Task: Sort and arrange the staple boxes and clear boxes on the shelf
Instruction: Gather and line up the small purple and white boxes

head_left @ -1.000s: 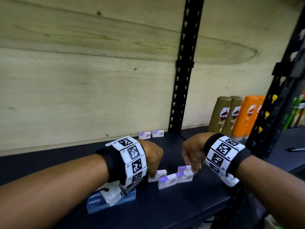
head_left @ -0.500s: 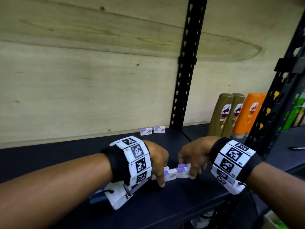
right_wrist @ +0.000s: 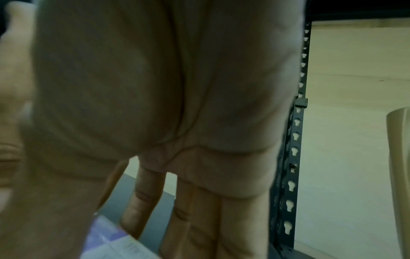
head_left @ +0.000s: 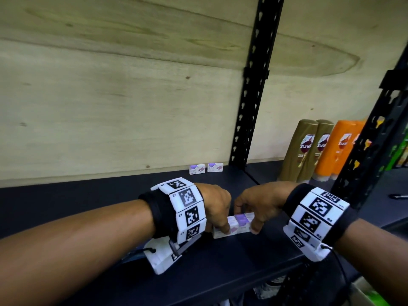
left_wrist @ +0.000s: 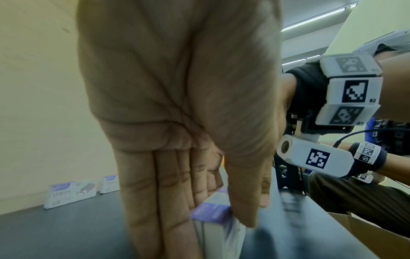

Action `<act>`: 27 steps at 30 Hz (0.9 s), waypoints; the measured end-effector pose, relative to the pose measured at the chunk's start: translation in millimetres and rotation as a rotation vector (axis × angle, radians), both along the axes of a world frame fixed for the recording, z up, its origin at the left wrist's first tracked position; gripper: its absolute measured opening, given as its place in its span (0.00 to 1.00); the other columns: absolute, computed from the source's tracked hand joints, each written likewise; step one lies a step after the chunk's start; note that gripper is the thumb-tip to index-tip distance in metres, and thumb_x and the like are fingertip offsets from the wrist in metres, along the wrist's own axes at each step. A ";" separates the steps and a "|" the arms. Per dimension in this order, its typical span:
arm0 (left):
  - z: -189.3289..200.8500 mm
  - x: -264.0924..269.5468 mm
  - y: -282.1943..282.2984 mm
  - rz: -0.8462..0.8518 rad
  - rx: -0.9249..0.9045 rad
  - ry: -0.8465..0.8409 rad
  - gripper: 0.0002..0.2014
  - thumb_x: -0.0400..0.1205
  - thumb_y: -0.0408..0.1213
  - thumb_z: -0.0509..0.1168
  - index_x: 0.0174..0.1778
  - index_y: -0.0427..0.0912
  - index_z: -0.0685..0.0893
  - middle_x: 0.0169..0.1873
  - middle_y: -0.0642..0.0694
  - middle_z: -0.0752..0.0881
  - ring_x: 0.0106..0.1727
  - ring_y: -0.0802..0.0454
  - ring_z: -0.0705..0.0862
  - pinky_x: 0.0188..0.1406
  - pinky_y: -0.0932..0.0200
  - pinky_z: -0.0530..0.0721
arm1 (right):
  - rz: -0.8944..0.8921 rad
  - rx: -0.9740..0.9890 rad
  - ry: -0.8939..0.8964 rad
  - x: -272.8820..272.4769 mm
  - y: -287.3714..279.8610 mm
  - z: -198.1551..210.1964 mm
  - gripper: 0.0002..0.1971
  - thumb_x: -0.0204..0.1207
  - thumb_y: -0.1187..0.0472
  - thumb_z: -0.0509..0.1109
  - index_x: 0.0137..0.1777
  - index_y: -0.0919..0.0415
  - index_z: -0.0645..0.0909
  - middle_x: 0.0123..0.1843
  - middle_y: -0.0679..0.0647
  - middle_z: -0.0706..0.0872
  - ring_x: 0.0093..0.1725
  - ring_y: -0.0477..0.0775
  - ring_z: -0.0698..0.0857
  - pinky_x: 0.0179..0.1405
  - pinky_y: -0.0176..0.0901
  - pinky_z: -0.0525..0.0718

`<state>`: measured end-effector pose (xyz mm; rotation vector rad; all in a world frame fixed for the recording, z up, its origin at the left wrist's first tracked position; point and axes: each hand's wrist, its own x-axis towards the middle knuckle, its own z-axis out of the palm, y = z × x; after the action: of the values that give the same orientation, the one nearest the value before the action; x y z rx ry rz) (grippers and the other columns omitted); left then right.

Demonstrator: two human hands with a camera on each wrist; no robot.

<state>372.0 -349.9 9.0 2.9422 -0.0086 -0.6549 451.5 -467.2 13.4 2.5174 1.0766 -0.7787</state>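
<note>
Both hands are on it now: the left hand [head_left: 217,208] and the right hand [head_left: 258,205] clamp a little cluster of white-and-purple cardboard staple boxes [head_left: 234,226] from opposite ends, fingers reaching down the far side and thumbs on the near side, squeezing the boxes into one tight block. That pincer hold looks meant to square them up and carry them as a group, not one by one.

Under the grip runs the dark flat shelf board [head_left: 220,268], and behind it the pale plywood back panel [head_left: 110,107]. Right of the grip, past the black slotted steel upright [head_left: 247,120], stand tall gold and orange shampoo bottles [head_left: 320,151], outside this job. Straight back from the grip, against the panel, two more small staple boxes [head_left: 206,168] stand side by side, probably the row this cluster is headed for.

From the left wrist you get what the head view hides: fingers [left_wrist: 168,201] flat against the block's side, thumb wrapped round the corner, and "STAPLES" readable on the back pair. The right wrist view is dim, showing only a purple-white corner [right_wrist: 106,234] under that hand.
</note>
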 end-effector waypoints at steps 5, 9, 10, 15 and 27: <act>6.1 5.2 20.9 0.032 -0.107 0.050 0.23 0.75 0.53 0.74 0.60 0.43 0.87 0.46 0.45 0.92 0.41 0.57 0.86 0.52 0.59 0.83 | -0.050 -0.038 0.028 9.1 0.0 23.7 0.31 0.70 0.60 0.80 0.71 0.43 0.75 0.64 0.53 0.86 0.62 0.56 0.86 0.63 0.52 0.86; 19.5 18.7 48.7 0.092 -0.068 0.017 0.26 0.74 0.55 0.75 0.62 0.41 0.85 0.39 0.46 0.90 0.42 0.53 0.85 0.61 0.53 0.83 | -0.084 0.043 -0.076 34.3 13.2 36.4 0.24 0.72 0.61 0.78 0.67 0.46 0.78 0.60 0.58 0.88 0.60 0.60 0.87 0.64 0.54 0.85; 22.6 22.7 54.9 0.108 -0.046 -0.014 0.25 0.75 0.56 0.74 0.61 0.42 0.85 0.38 0.46 0.90 0.43 0.52 0.86 0.61 0.53 0.83 | -0.094 0.074 -0.101 40.9 17.2 36.7 0.22 0.72 0.61 0.78 0.65 0.47 0.79 0.59 0.58 0.89 0.59 0.61 0.88 0.63 0.54 0.86; 32.5 48.1 84.0 0.123 0.091 -0.166 0.24 0.79 0.55 0.69 0.64 0.40 0.84 0.57 0.45 0.88 0.57 0.48 0.85 0.57 0.57 0.80 | -0.100 0.169 -0.191 75.2 46.5 30.8 0.20 0.75 0.59 0.77 0.66 0.53 0.82 0.48 0.48 0.87 0.52 0.56 0.88 0.59 0.48 0.86; -14.3 121.9 140.0 0.138 0.242 -0.261 0.17 0.77 0.55 0.70 0.49 0.45 0.81 0.45 0.48 0.83 0.39 0.48 0.80 0.24 0.65 0.66 | -0.012 0.178 -0.320 140.5 112.1 4.2 0.26 0.78 0.59 0.75 0.75 0.55 0.74 0.71 0.53 0.80 0.67 0.56 0.80 0.59 0.40 0.76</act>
<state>493.9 -209.9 -5.3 3.2000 0.2629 -0.2657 592.0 -355.1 17.6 2.6757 1.0584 -0.2755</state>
